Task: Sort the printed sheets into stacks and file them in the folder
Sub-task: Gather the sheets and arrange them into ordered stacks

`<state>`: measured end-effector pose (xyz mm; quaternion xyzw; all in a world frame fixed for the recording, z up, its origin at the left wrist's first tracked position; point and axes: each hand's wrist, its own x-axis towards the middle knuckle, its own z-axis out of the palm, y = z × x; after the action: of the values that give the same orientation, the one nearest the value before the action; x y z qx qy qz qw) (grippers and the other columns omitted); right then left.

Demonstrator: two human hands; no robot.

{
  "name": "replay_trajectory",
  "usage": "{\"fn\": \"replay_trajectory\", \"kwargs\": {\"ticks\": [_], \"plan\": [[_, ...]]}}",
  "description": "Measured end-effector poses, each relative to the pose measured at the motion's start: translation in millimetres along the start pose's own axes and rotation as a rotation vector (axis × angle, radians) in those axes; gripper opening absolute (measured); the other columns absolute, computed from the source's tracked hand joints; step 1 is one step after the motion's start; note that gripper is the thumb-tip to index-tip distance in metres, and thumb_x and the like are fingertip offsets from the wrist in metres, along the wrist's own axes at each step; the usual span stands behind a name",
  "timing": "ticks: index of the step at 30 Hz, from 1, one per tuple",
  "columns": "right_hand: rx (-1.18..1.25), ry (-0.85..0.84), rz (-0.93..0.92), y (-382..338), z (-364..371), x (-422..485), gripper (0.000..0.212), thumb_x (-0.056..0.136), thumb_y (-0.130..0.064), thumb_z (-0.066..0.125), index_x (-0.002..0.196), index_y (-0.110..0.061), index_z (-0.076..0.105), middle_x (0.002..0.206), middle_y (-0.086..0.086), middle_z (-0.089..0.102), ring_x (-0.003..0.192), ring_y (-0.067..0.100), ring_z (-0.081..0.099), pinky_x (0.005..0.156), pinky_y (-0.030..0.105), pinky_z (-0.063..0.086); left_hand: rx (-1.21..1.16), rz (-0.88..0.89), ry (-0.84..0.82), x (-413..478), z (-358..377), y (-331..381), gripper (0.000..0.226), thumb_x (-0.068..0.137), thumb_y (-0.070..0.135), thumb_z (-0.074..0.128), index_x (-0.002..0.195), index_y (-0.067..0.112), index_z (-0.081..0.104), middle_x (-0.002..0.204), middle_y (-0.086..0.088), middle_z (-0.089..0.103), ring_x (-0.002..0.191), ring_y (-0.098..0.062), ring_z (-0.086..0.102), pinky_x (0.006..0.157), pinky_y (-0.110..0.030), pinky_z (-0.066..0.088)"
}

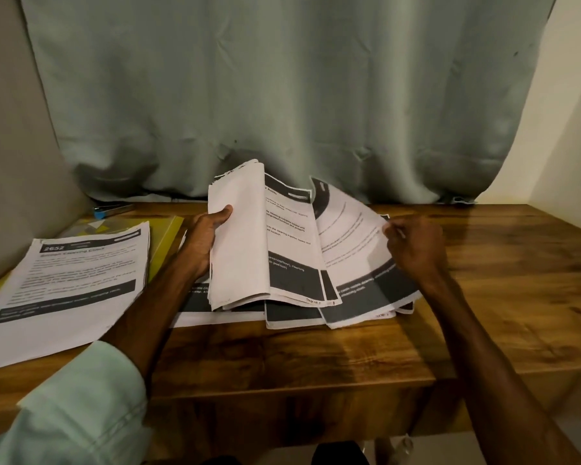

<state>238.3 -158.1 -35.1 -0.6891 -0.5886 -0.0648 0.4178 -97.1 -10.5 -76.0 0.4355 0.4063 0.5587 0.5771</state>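
My left hand (206,237) grips a thick bundle of turned-back printed sheets (239,239), thumb on its blank side, holding it upright near the table's middle. My right hand (413,247) pinches the right edge of a curled, blurred sheet (353,243) lifted from the same pile. More printed sheets (292,317) lie flat under both. A sorted stack (67,280) headed 2652 lies at the left. Beneath that stack's far edge a yellow folder (166,239) shows.
The wooden table (483,297) is bare on its right half and along the front edge. A stapler with a blue tip (113,209) sits at the back left corner. A grey-green curtain (282,95) hangs behind the table.
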Motion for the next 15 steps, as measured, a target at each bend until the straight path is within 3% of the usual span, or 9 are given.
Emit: {"fn": "replay_trajectory", "kwargs": {"ticks": [3,6,8,12,15], "plan": [[0.107,0.157,0.041,7.3,-21.2,12.0,0.021,0.101,-0.015,0.06,0.107,-0.001,0.075,0.106,0.016,0.074,0.092,0.028,0.068,0.082,0.043,0.056,-0.024,-0.019,-0.008,-1.0,-1.7,1.5,0.06,0.075,0.042,0.081,0.124,0.009,0.071,0.119,-0.016,0.073,0.107,-0.04,0.071,0.094,-0.056,0.057],[0.255,0.292,0.24,29.3,-26.0,22.1,0.022,0.1,-0.012,0.06,0.112,0.0,0.074,0.106,0.004,0.069,0.093,0.019,0.062,0.081,0.033,0.051,-0.018,-0.036,-0.008,-3.8,-1.8,4.2,0.062,0.072,0.044,0.082,0.123,0.009,0.071,0.117,-0.016,0.074,0.107,-0.042,0.07,0.095,-0.058,0.056],[0.43,0.341,0.44,50.3,-14.8,23.2,0.019,0.098,-0.013,0.064,0.111,-0.005,0.075,0.106,0.001,0.068,0.097,0.025,0.068,0.086,0.041,0.058,-0.009,-0.03,-0.003,-4.1,-2.7,4.3,0.056,0.077,0.042,0.08,0.121,0.008,0.072,0.115,-0.016,0.075,0.104,-0.041,0.071,0.092,-0.055,0.057],[0.821,0.299,0.828,75.4,21.4,16.6,0.013,0.091,-0.006,0.07,0.1,-0.014,0.073,0.109,0.006,0.074,0.095,0.031,0.073,0.087,0.052,0.061,0.03,-0.009,0.027,-2.8,-2.6,1.9,0.053,0.08,0.042,0.079,0.121,0.008,0.071,0.113,-0.015,0.075,0.097,-0.038,0.074,0.087,-0.052,0.06],[0.85,0.234,0.794,71.7,39.0,14.6,0.025,0.091,-0.003,0.069,0.116,-0.002,0.072,0.113,0.014,0.074,0.09,0.028,0.071,0.09,0.046,0.059,0.058,-0.001,0.024,-2.6,0.6,-0.1,0.041,0.089,0.035,0.074,0.119,0.007,0.071,0.109,-0.014,0.076,0.093,-0.036,0.074,0.081,-0.045,0.061]]}}
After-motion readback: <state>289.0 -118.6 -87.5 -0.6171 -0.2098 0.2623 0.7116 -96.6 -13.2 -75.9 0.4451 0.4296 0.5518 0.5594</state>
